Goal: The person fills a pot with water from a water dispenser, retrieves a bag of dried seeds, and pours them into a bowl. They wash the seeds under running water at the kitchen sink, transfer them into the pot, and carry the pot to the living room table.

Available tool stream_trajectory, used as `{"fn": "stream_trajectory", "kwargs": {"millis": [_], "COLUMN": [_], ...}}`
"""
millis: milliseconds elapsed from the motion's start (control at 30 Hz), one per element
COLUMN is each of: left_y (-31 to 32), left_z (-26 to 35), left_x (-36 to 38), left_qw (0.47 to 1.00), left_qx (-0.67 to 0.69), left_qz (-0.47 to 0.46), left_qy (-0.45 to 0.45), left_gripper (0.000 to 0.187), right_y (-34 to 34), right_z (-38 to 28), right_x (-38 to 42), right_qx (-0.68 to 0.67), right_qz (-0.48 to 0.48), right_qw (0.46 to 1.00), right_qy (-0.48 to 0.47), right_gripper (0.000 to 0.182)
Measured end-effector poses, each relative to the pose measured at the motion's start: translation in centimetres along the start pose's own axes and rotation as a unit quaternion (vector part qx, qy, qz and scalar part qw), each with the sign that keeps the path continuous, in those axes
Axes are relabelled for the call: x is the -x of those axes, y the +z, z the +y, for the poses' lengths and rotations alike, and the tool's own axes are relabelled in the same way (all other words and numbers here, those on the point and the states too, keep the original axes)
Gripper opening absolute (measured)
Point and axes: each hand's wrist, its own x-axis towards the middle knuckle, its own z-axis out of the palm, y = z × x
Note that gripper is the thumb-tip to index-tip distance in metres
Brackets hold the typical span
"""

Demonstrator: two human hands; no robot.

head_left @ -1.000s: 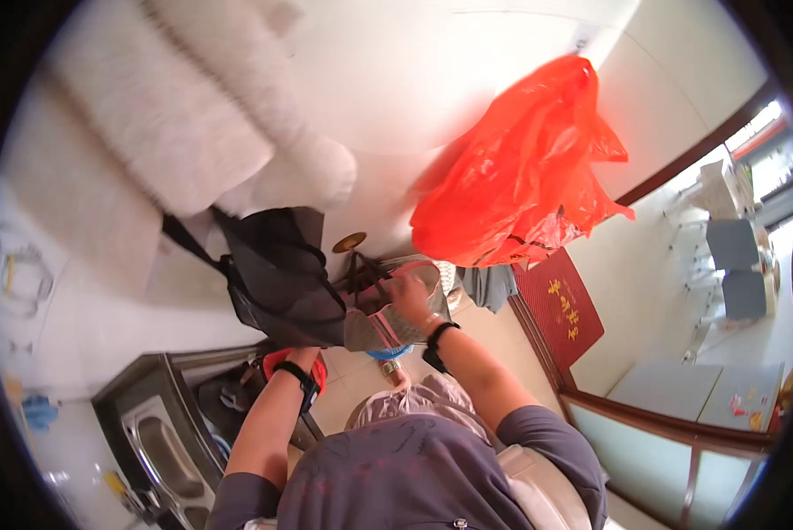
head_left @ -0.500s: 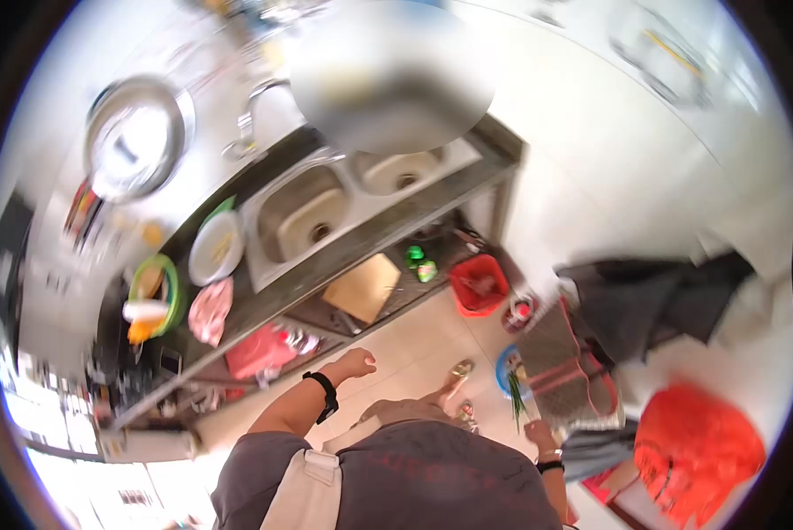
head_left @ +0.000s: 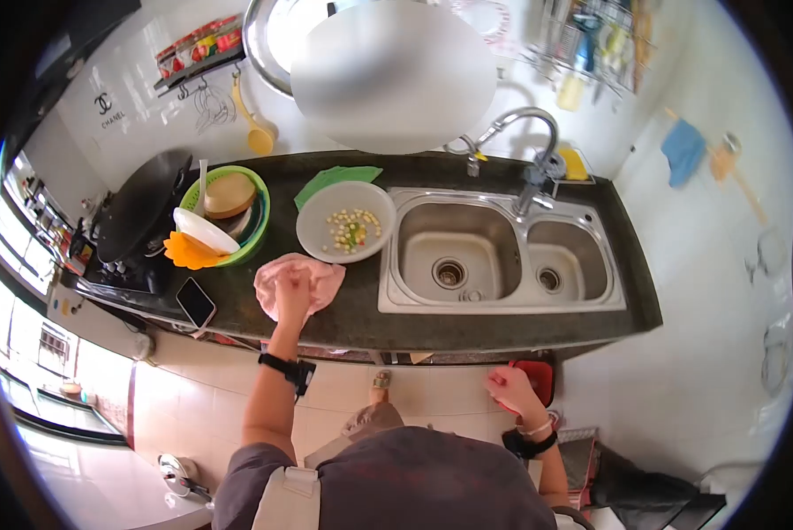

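My left hand (head_left: 292,290) grips a pink cloth (head_left: 321,281) that lies crumpled on the dark countertop (head_left: 343,322). Just beyond the cloth stands a pale round dish (head_left: 313,231) holding small whitish and green pieces. A phone (head_left: 196,302) rests left of the cloth. Out past the counter's front edge, my right hand (head_left: 513,390) hangs in the air with fingers loosely curled, and nothing shows in it. Below it, a red bin (head_left: 542,378) is partly covered by that hand.
A double steel sink (head_left: 388,296) with a tap (head_left: 535,181) sits at the right. On the left are a green basket (head_left: 262,181) of dishes and a black wok (head_left: 140,208) on the stove. A green sheet (head_left: 335,179) lies behind the dish. A blurred oval hides part of the wall.
My view has swung to face the counter squarely. My left hand has moved from beside the counter onto the pink cloth. My right hand is now away from the green stalks and blue basin.
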Motion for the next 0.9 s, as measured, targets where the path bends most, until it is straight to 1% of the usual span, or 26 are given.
{"fn": "stream_trajectory", "kwargs": {"millis": [33,67,100,133,167,200,233,267,333,367,400,433,467,500,533,567,600,633,667,700,733,767,800,833,867,900], "left_y": [0.5,1.3,1.8,2.2,2.5,2.7,2.8,2.7,2.4,2.0,0.9,0.0,-0.6,-1.1,-1.5,-1.9,-2.1,-2.3,-2.4,-2.7,-2.9,-2.9,-3.2,-3.8,-4.6,-5.2], "left_z": [0.7,3.4,4.5,3.5,2.2,1.7,1.1,0.1,-1.7,-0.2,3.5,6.0,6.7,7.2,7.1,6.5,6.6,6.8,7.1,7.2,5.9,3.4,2.6,1.7,1.7,2.7], "left_x": [-1.7,-3.1,-4.8,-6.5,-7.7,-8.5,-8.4,-7.7,-5.3,-4.2,-3.1,-2.2,-1.5,-1.0,-0.3,0.4,0.9,1.4,1.7,1.5,1.9,2.6,2.9,3.2,3.3,3.0], "left_qw": [1.000,0.996,0.987,0.986,0.979,0.963,0.963,0.960,0.989,0.989,0.973,0.942,0.938,0.940,0.943,0.934,0.934,0.912,0.886,0.859,0.862,0.949,0.968,0.969,0.950,0.920], "left_qx": [0.003,0.015,0.027,0.028,0.038,0.048,0.049,0.052,-0.030,-0.024,0.021,0.066,0.070,0.075,0.078,0.077,0.077,0.126,0.174,0.143,0.144,0.008,-0.132,-0.134,-0.235,-0.334], "left_qz": [0.002,0.026,0.049,0.046,-0.042,-0.130,-0.149,-0.151,-0.143,-0.144,-0.182,-0.216,-0.213,-0.213,-0.213,-0.221,-0.213,-0.237,-0.261,-0.282,-0.276,-0.252,-0.211,-0.207,-0.200,-0.194], "left_qy": [-0.013,-0.083,-0.150,-0.157,-0.195,-0.232,-0.219,-0.229,-0.025,-0.037,-0.143,-0.248,-0.263,-0.254,-0.243,-0.271,-0.277,-0.311,-0.342,-0.401,-0.401,-0.187,0.037,0.033,0.048,0.061], "left_gripper": [0.039,0.038,0.038,0.038,0.038,0.039,0.042,0.042,0.044,0.044,0.043,0.043,0.043,0.044,0.045,0.046,0.046,0.045,0.044,0.037,0.037,0.035,0.034,0.034,0.034,0.034], "right_y": [-0.1,0.2,1.1,1.7,2.1,2.5,2.5,2.2,1.2,0.4,-0.4,-1.0,-1.1,-0.9,-0.7,-0.2,0.7,1.7,2.4,2.9,3.3,3.4,3.2,3.1,3.1,3.3], "right_z": [-5.3,-10.4,-13.3,-15.4,-17.2,-18.7,-19.8,-20.5,-21.4,-22.2,-22.9,-23.3,-23.2,-22.8,-22.6,-22.4,-21.7,-20.8,-20.9,-21.0,-21.2,-21.4,-21.6,-21.6,-21.5,-20.9], "right_x": [-2.4,-4.3,-6.3,-8.0,-9.3,-10.4,-11.6,-12.6,-14.4,-15.2,-16.3,-17.5,-19.0,-20.7,-22.4,-24.1,-25.6,-27.0,-27.6,-28.1,-28.5,-28.9,-29.1,-29.2,-29.3,-29.4], "right_qx": [-0.003,-0.009,-0.018,-0.028,-0.025,-0.018,-0.011,-0.007,0.033,0.032,0.030,0.028,0.050,0.072,0.086,0.100,0.100,0.183,0.260,0.259,0.290,0.320,0.319,0.320,0.317,0.316], "right_qz": [0.001,0.004,-0.010,-0.023,-0.026,-0.060,-0.094,-0.099,-0.115,-0.121,-0.135,-0.152,-0.141,-0.131,-0.146,-0.159,-0.169,-0.095,-0.016,-0.020,0.036,0.092,0.087,0.005,-0.078,-0.084], "right_qw": [1.000,0.999,0.996,0.990,0.991,0.988,0.983,0.984,0.982,0.982,0.982,0.981,0.981,0.980,0.972,0.963,0.961,0.938,0.897,0.895,0.906,0.910,0.909,0.930,0.939,0.939], "right_qy": [-0.021,-0.039,-0.087,-0.134,-0.126,-0.141,-0.156,-0.147,-0.148,-0.139,-0.127,-0.115,-0.123,-0.133,-0.161,-0.192,-0.194,-0.278,-0.358,-0.363,-0.306,-0.247,-0.252,-0.183,-0.110,-0.110], "right_gripper": [0.015,0.015,0.013,0.012,0.012,0.012,0.012,0.012,0.013,0.013,0.013,0.013,0.013,0.013,0.014,0.016,0.016,0.018,0.020,0.020,0.019,0.019,0.019,0.017,0.018,0.018]}}
